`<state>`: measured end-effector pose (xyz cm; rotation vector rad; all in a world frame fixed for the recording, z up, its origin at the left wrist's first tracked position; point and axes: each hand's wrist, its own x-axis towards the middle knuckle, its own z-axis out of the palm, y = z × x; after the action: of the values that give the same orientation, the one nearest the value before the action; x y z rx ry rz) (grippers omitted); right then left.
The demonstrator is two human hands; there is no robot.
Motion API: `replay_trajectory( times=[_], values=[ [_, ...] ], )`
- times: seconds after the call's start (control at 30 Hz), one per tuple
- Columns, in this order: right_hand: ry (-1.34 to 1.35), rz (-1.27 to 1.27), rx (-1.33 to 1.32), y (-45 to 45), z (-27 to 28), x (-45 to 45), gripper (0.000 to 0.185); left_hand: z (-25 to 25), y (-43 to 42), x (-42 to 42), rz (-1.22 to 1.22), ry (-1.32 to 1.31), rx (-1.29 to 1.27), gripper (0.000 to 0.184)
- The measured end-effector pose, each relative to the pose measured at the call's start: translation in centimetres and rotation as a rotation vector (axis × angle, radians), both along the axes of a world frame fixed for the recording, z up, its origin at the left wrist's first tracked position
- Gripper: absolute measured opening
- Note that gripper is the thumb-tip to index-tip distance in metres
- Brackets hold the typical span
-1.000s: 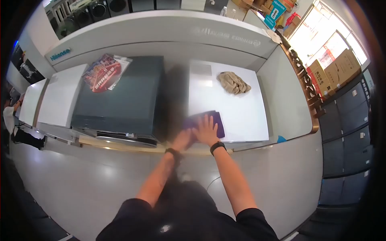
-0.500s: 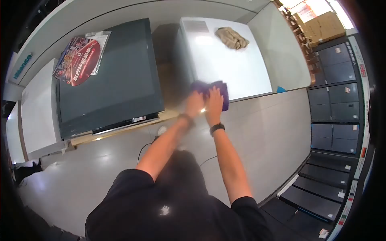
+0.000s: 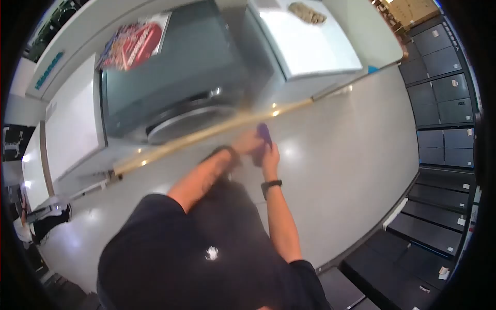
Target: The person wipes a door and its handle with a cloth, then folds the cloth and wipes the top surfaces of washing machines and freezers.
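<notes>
Head view shows a folded purple cloth (image 3: 264, 133) between both hands, above the floor (image 3: 330, 170) and just in front of the platform's (image 3: 206, 135) front edge. The right hand (image 3: 270, 156) grips it; the left hand (image 3: 249, 143) meets it but is too blurred to tell its grip. A tan cloth (image 3: 307, 13) lies near the white cabinet's (image 3: 315, 46) far edge, and leaflets (image 3: 135, 45) cover the dark cabinet's (image 3: 181, 67) far left corner.

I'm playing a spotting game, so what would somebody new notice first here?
Probably the shiny red, oval-ended leaflet lying on the big dark grey appliance. Next, the soft purple cloth between the two hands, above the floor.
</notes>
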<state>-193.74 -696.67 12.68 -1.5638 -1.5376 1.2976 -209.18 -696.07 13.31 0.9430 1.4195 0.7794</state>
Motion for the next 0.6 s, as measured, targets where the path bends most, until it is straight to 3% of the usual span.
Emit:
replay_trajectory(
  times=[0.1, 0.3, 0.4, 0.47, 0.57, 0.6],
  values=[
    [-0.265, 0.083, 0.132, -6.3, -2.4, -1.4, 0.033, 3.4, -6.3, -3.1, -0.122, 0.274, 0.017, 0.035],
    [-0.293, 0.367, 0.215, -12.9, -1.3, -7.7, 0.037, 2.2, -14.6, -12.7, -0.333, 0.301, -0.129, 0.045],
    [-0.22, 0.523, 0.143, -15.4, 1.9, -14.7, 0.037, 5.7, -20.4, -18.4, -0.171, 0.355, -0.1, 0.046],
    [-0.177, 0.645, 0.146, -17.3, 3.4, -20.3, 0.036, 4.8, -25.7, -22.9, 0.02, 0.396, -0.005, 0.044],
    [-0.096, 0.81, 0.248, -21.9, 4.0, -29.8, 0.035, 6.1, -34.4, -31.1, 0.414, -0.09, -0.039, 0.039],
    [-0.067, 0.861, 0.251, -23.2, 5.4, -33.6, 0.035, 6.7, -37.0, -34.0, 0.483, -0.121, -0.017, 0.039]
  ],
)
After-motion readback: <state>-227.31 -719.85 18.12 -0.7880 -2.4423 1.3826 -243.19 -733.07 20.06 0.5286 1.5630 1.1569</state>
